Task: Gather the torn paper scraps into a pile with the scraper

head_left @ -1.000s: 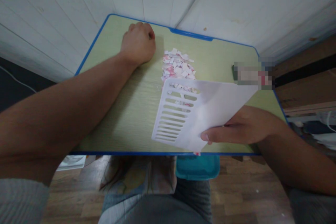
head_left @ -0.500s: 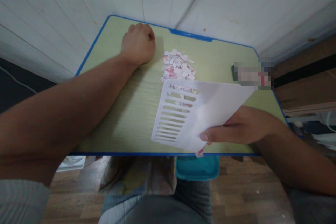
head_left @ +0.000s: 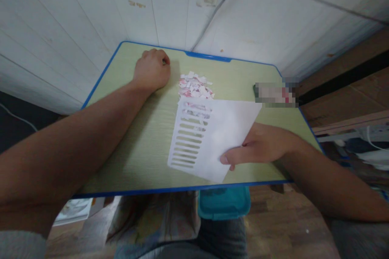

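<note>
My right hand (head_left: 253, 151) grips a thin white plastic board (head_left: 231, 125) by its right side, thumb on top and the other fingers mostly hidden beneath. A row of slots runs down the board's left part. It is held tilted over the front half of the table. Just beyond its far edge lies a heap of small torn paper scraps (head_left: 196, 85), white and pink; more scraps show through the upper slots. To the left of the heap, my left hand (head_left: 152, 69) rests on the table in a loose fist, with nothing seen in it.
The pale green table (head_left: 136, 145) has a blue rim and stands against a white panelled wall (head_left: 170, 8). A blurred-out object (head_left: 273, 94) lies at the table's right. Below the front edge is a teal plastic tub (head_left: 225, 204). Cardboard boxes (head_left: 349, 85) stand on the right.
The view has shifted, so the table sits lower. A pink scrap seen at the board's lower edge above the tub is no longer visible. My left hand stays in a fist at the same spot.
</note>
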`<state>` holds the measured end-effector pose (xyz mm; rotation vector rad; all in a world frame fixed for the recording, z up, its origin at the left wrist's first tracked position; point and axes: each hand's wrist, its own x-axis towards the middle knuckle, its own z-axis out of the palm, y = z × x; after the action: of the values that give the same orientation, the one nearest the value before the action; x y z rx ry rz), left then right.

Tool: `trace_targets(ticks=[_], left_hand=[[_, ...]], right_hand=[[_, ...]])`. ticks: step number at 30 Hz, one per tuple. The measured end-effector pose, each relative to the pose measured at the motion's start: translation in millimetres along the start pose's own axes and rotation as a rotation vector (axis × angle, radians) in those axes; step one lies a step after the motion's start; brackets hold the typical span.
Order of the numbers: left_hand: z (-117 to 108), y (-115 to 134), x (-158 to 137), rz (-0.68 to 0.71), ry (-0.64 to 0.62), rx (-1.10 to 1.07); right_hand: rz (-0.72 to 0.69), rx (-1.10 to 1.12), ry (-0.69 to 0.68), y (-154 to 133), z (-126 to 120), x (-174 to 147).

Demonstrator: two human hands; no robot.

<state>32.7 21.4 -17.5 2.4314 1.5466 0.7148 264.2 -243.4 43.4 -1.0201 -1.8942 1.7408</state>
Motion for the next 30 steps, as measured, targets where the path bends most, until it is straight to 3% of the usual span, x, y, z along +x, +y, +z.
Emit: trace_targets(ticks=[3,9,13,19,23,30], left_hand=[[-0.8,0.2,0.0,-0.011,0.012,-0.031],[-15.7,-0.3,-1.9,0.048,0.152,-0.171],[-22.6,-0.7,-20.1,0.113,0.091,-0.08],[-7.9,-8.8,-52.8,0.099,0.088,-0.034],[-0.9,-14.1,-51.6,0.152,0.117,-0.02],[-0.5,-15.4,-45.3,0.149,0.058,-0.021]], right_hand=[[0.04,0.045,0.205,0.2,-1.6,6.5],[-0.045,-0.062,0.558,8.7,-14.1,20.3],[-0.092,-0.206,0.708,12.1,-22.3,20.1],[-0.076,-0.249,0.709,14.7,-21.6,17.8],[-0.046,-0.277,0.63,17.2,-19.4,17.7],[-0.027,-0.281,0.529,6.6,-16.5,10.0]])
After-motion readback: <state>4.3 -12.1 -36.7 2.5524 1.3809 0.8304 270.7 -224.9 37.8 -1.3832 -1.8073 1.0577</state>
